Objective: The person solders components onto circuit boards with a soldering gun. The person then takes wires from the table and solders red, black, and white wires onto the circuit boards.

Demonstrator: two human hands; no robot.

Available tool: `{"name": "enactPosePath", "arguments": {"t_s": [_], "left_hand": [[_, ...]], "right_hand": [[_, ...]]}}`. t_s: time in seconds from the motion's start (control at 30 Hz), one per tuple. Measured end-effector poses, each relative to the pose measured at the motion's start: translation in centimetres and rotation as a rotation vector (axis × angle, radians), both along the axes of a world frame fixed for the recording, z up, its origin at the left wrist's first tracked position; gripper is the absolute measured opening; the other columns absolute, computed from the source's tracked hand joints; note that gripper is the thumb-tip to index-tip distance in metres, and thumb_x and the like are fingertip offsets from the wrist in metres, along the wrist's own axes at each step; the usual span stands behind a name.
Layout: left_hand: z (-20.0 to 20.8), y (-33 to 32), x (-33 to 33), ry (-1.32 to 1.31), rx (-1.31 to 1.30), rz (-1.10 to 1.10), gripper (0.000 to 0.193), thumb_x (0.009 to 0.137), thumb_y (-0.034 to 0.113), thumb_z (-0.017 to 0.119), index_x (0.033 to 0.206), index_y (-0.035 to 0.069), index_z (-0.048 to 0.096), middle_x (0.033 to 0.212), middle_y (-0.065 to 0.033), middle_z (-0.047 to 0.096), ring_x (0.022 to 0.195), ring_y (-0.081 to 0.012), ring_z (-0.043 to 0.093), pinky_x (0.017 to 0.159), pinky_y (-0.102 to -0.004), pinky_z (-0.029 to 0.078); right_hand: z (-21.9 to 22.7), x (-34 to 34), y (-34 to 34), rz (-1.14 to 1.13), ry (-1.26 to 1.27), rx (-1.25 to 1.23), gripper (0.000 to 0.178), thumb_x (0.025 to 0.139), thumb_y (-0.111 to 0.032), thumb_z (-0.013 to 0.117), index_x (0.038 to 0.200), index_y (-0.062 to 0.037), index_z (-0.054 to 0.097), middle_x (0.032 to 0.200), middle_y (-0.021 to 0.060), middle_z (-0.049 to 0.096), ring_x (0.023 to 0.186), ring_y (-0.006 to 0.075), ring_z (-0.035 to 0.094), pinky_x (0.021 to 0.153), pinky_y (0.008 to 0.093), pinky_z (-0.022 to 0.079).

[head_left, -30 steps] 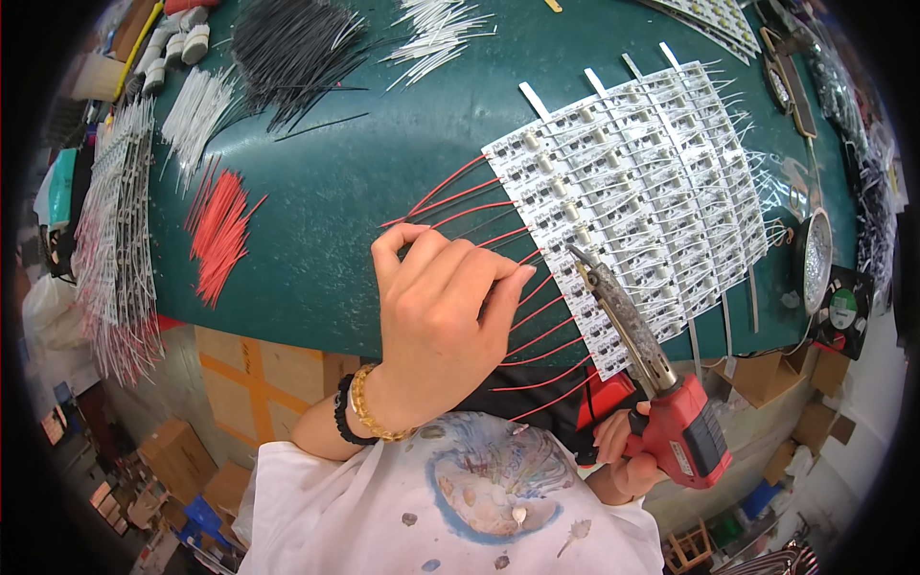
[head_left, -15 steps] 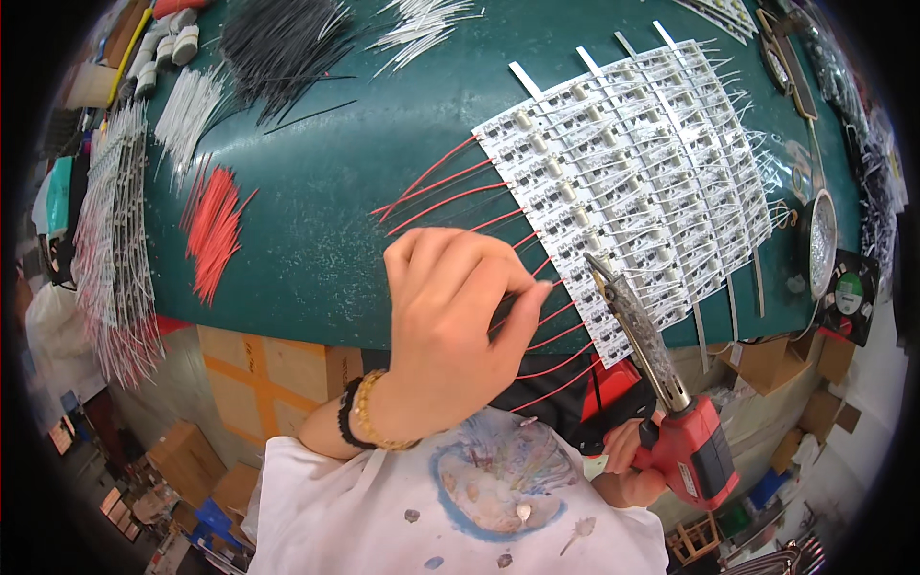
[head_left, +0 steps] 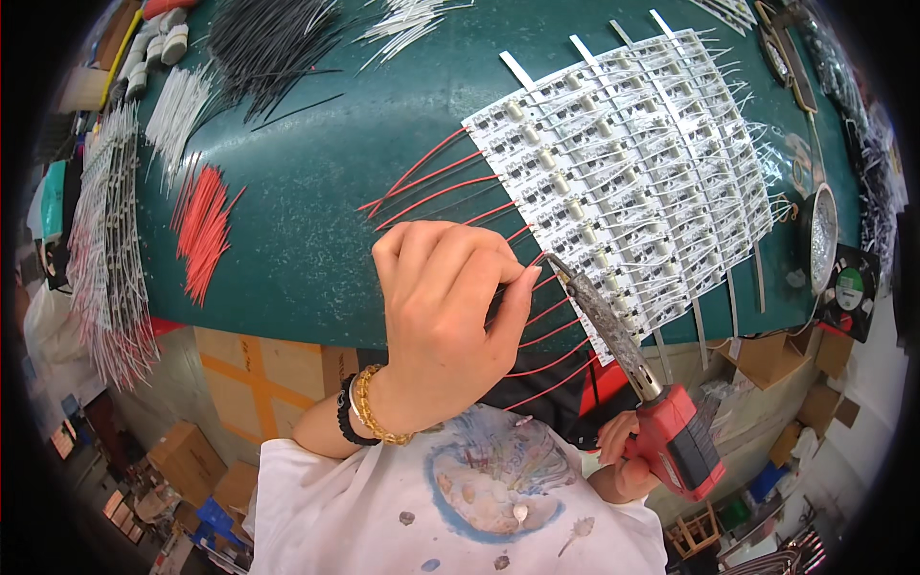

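Note:
My left hand (head_left: 446, 311) is closed in a pinch at the left edge of a white circuit board panel (head_left: 498, 113). Between thumb and forefinger is a thin red wire (head_left: 536, 259), its lower part hidden by my fingers. My right hand (head_left: 628, 460) grips the red and black handle of a soldering iron (head_left: 613, 321). Its bent tip points up and left, at the panel's left edge beside my left fingertips; whether it touches cannot be made out. Several other red wires stick out along that edge. Small components and thin pale wires cover the panel in rows.
On the green tabletop (head_left: 287, 220) lie piles of red wires (head_left: 203, 235), black wires (head_left: 273, 48) and white wires (head_left: 180, 110). A wired bundle of strips (head_left: 110, 240) hangs over the left edge. At right are a round metal dish (head_left: 819, 240) and a solder spool (head_left: 848, 292).
The soldering iron's tip has moved left, from above the panel's components to its left edge near my left fingertips. My left hand keeps its pinch. The whole view has shifted slightly.

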State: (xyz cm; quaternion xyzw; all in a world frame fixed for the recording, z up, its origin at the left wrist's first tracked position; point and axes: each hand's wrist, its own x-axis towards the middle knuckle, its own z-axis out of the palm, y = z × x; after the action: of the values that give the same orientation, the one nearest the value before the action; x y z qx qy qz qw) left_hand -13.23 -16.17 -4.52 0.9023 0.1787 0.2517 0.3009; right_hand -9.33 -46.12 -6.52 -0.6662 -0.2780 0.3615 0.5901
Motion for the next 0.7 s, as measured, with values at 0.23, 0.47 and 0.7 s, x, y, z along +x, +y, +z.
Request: {"name": "enactPosePath", "arguments": {"t_s": [0.23, 0.47, 0.7], "left_hand": [[0.1, -0.1, 0.1, -0.007, -0.004, -0.009, 0.017, 0.070, 0.001, 0.075, 0.073, 0.009, 0.060, 0.080, -0.0018, 0.063, 0.081, -0.0205, 0.057, 0.079, -0.0341, 0.034], [0.1, -0.1, -0.2, -0.026, -0.002, 0.001, 0.016, 0.070, 0.001, 0.075, 0.075, 0.009, 0.062, 0.082, -0.0017, 0.063, 0.082, -0.0210, 0.058, 0.083, -0.0374, 0.037], [0.4, -1.4, -0.3, -0.026, -0.031, -0.081, 0.015, 0.069, 0.001, 0.075, 0.076, 0.008, 0.063, 0.085, -0.0022, 0.065, 0.085, -0.0217, 0.060, 0.092, -0.0444, 0.039]], "right_hand": [[0.4, -2.0, 3.5, -0.281, -0.130, 0.317, 0.073, 0.088, -0.056, 0.057, 0.122, 0.0064, 0.044, 0.052, 0.0018, 0.048, 0.040, 0.0137, 0.046, 0.041, 0.0278, 0.039], [0.5, -2.0, 4.0, -0.349, -0.118, 0.362, 0.079, 0.086, -0.060, 0.056, 0.124, 0.0077, 0.042, 0.052, 0.0013, 0.048, 0.039, 0.0134, 0.045, 0.041, 0.0278, 0.039], [-0.6, -1.6, 0.6, -0.203, -0.092, 0.276, 0.081, 0.084, -0.062, 0.058, 0.125, 0.0061, 0.043, 0.050, 0.0010, 0.047, 0.039, 0.0137, 0.046, 0.042, 0.0277, 0.039]]}}
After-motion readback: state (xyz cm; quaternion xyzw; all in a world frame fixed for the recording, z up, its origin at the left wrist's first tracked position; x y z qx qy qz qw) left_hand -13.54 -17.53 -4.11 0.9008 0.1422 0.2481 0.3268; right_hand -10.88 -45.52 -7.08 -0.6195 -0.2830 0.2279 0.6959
